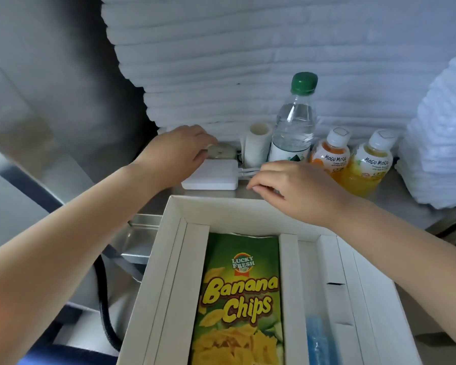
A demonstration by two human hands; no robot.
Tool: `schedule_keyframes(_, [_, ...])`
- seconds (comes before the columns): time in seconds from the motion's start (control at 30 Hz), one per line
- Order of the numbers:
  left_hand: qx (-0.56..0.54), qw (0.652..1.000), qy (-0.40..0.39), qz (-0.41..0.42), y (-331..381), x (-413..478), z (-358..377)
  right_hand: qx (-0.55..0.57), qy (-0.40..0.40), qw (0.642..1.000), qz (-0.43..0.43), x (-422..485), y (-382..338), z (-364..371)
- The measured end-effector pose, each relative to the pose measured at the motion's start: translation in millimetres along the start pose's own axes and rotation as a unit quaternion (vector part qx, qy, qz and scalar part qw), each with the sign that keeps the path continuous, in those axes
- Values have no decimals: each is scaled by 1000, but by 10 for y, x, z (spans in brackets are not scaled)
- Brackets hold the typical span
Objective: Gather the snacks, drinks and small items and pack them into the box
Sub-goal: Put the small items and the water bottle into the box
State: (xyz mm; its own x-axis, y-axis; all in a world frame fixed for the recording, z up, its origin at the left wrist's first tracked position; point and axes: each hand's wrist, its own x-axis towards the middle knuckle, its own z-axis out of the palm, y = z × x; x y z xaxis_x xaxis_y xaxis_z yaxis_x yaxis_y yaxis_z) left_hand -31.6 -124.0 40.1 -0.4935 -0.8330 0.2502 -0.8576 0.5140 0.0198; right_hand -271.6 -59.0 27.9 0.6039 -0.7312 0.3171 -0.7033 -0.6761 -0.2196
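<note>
A white cardboard box [216, 206] with divided compartments stands in front of me. A green Banana Chips bag [241, 291] lies in its middle compartment and a blue item [317, 341] in a narrow right one. Behind the box lies a flat white charger [211, 176] with two white cables [248, 171]. My left hand [177, 154] reaches over the charger and its thumb and fingers close on a small round pale item [36, 151]. My right hand [295, 188] hovers over the cables with fingers loosely bent; nothing shows in it.
A clear water bottle [294, 122] with a green cap, a white roll [257, 146] and two Mogu Mogu juice bottles [329, 156] [371, 167] stand along the back. Stacked white towels [248, 61] rise behind them, with more towels [442, 143] at right. A metal ledge [140, 233] is at left.
</note>
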Motion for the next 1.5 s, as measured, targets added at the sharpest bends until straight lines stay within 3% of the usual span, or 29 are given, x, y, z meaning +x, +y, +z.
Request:
schedule_keyframes(0.17, [-28,997,-72,-17,-163,361,332,53,4,999,12,-13,46,54])
schedule_keyframes(0.3, [35,994,-107,12,-179,549,542,69,-8,997,13,-10,40,41])
schedule_keyframes(0.83, [180,972,-141,58,-335,697,668,83,-23,996,25,4,35,25])
schedule_keyframes(1.13, [185,957,-223,-30,-458,584,428,85,-27,996,33,-7,47,32])
schedule_keyframes(1.3, [156,941,-274,-119,-531,388,288,84,-31,995,34,-3,55,42])
schedule_keyframes(1.5, [112,963,-200,-140,-570,153,333,84,-35,995,31,10,52,46])
